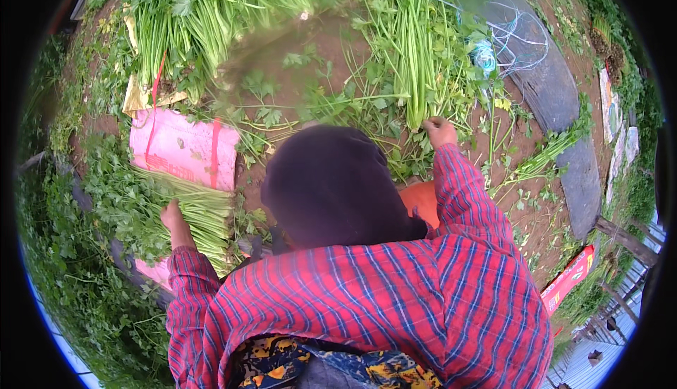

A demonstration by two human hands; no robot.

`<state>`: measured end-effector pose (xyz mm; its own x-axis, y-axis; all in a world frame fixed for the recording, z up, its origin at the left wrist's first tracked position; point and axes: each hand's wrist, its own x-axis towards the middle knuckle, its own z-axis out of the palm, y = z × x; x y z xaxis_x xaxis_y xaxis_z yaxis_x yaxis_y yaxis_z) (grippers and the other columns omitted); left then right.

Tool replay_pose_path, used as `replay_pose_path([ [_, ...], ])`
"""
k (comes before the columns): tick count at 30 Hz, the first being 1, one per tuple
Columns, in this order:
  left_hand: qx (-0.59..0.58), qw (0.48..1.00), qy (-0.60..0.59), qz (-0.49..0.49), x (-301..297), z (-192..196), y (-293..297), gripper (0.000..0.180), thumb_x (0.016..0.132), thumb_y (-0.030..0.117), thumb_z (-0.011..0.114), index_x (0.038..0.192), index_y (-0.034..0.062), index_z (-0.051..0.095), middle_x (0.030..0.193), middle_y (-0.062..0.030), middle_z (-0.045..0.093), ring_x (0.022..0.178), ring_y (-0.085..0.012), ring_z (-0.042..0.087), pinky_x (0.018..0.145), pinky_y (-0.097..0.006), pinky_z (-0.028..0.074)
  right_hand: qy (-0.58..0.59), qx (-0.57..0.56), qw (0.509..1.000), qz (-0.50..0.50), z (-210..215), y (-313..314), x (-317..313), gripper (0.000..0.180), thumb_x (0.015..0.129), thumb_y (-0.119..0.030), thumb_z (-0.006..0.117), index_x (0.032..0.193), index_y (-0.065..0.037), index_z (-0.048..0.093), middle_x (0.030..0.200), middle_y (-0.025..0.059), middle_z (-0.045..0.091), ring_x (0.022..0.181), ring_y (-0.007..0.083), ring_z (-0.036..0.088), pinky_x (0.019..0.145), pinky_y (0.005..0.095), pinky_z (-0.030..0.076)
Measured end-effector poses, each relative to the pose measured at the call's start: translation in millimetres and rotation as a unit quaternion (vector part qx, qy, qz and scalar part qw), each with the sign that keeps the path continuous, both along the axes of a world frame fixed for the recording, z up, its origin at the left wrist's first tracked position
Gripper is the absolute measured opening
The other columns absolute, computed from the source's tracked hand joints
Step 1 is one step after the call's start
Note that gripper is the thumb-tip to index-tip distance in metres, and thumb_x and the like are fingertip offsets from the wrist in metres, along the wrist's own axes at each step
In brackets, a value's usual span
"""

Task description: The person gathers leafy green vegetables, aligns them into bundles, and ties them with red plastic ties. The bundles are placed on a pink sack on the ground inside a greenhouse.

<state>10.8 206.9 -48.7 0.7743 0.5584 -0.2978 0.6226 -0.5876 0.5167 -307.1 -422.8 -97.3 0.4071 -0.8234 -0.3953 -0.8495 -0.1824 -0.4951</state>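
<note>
Bare soil [310, 44], hands [440, 132] among herb stalks [416, 72]

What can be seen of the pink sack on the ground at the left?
The pink sack lies flat on the bare soil, looking like woven plastic, with a red stripe along its right side and bits of leaf scattered on it. A bundle of green herbs lies across its lower part, so only a pink corner shows below. The left hand rests on that bundle, not on the sack itself.
</note>
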Motion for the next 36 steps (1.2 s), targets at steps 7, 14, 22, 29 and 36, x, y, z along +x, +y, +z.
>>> replay_pose_path([
  [7, -0.302, 0.891, -0.034, -0.338, 18, 78, -254, 0.043, 0.085, 0.016, 0.058, 0.121, -0.006, 0.048, 0.103, -0.0147, 0.062, 0.087, -0.0178, 0.062, 0.075, -0.027, 0.05, -0.001, 0.089, 0.994, -0.057, 37, 23, 41, 0.044, 0.072, -0.033, 0.07, 0.094, 0.001, 0.055, 0.087, 0.017, 0.063, 0.081, 0.0247, 0.062, 0.075, 0.0358, 0.049],
  [14, -0.556, 0.624, 0.393, -0.383, -69, 91, -463, 0.054, 0.083, 0.029, 0.064, 0.118, -0.0072, 0.046, 0.1, -0.016, 0.062, 0.091, -0.0235, 0.062, 0.079, -0.034, 0.049, -0.314, 0.194, 0.929, 0.003, 132, 79, 71, 0.036, 0.075, -0.024, 0.072, 0.088, -0.003, 0.046, 0.076, 0.0092, 0.058, 0.067, 0.0146, 0.057, 0.061, 0.0296, 0.047],
  [22, -0.581, 0.614, 0.357, -0.396, -76, 128, -504, 0.052, 0.077, 0.009, 0.066, 0.122, -0.0036, 0.044, 0.075, -0.0071, 0.055, 0.058, -0.0179, 0.057, 0.052, -0.03, 0.05, -0.029, -0.184, 0.983, -0.001, 54, -11, 49, 0.021, 0.083, -0.024, 0.06, 0.089, -0.004, 0.059, 0.078, 0.0103, 0.063, 0.073, 0.0235, 0.061, 0.067, 0.0349, 0.048],
  [29, -0.581, 0.648, 0.245, -0.427, -36, 148, -490, 0.046, 0.076, 0.012, 0.066, 0.116, -0.0019, 0.047, 0.069, -0.005, 0.052, 0.055, -0.0153, 0.055, 0.046, -0.028, 0.047, 0.022, -0.055, 0.998, 0.021, 12, -36, 38, 0.028, 0.076, -0.029, 0.066, 0.085, -0.004, 0.058, 0.075, 0.0118, 0.062, 0.072, 0.0238, 0.062, 0.067, 0.039, 0.048],
  [36, -0.578, 0.672, 0.359, -0.294, -47, 83, -487, 0.017, 0.078, 0.01, 0.062, 0.09, 0.0012, 0.054, 0.071, -0.0065, 0.057, 0.057, -0.0179, 0.057, 0.051, -0.033, 0.051, -0.258, 0.225, 0.921, -0.184, 16, -33, 21, 0.035, 0.075, -0.024, 0.069, 0.094, 0.002, 0.055, 0.083, 0.0086, 0.062, 0.074, 0.0209, 0.061, 0.071, 0.0293, 0.05],
])
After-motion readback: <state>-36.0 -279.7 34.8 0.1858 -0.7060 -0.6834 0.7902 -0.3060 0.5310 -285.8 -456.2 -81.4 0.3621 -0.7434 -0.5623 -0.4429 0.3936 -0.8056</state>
